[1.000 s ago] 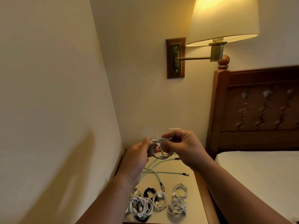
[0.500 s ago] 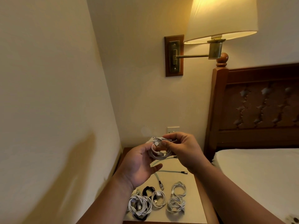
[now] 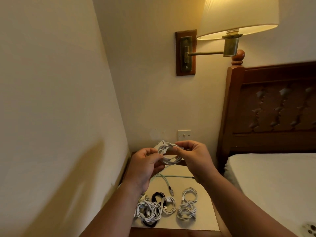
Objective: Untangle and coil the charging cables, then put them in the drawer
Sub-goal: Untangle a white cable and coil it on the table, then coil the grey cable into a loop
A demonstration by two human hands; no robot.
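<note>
Charging cable [image 3: 169,155] in white, wound into a small coil, sat just below the centre of the frame, lifted clear of the nightstand [image 3: 205,218] and held between both your hands. Your left hand [image 3: 145,166] pinched the coil's left side between thumb and fingers. Your right hand [image 3: 194,159] had its fingers curled over the right side, pinching the turns together. One plug [image 3: 161,142] stuck up loose at the coil's upper left.

That free end was the weak point. Nothing appeared to be tucked or wrapped to lock the turns, so if you had eased either pinch the stiff loops could have sprung apart and undone the coil. Whether the other end was secured, I could not tell; your fingers hid it.

Directly below your hands the green cable [image 3: 166,183] lay uncoiled across the nightstand. A dropped coil would likely have landed on it and tangled with it.

At lower centre the finished coils [image 3: 186,211] sat close to the front edge, partly under your left forearm. Lowering your arms carelessly could have swept some of them off or pushed them into one another.

The drawer was not in view, so you would have had to find it before reaching, with a coil that only your grip held together.
</note>
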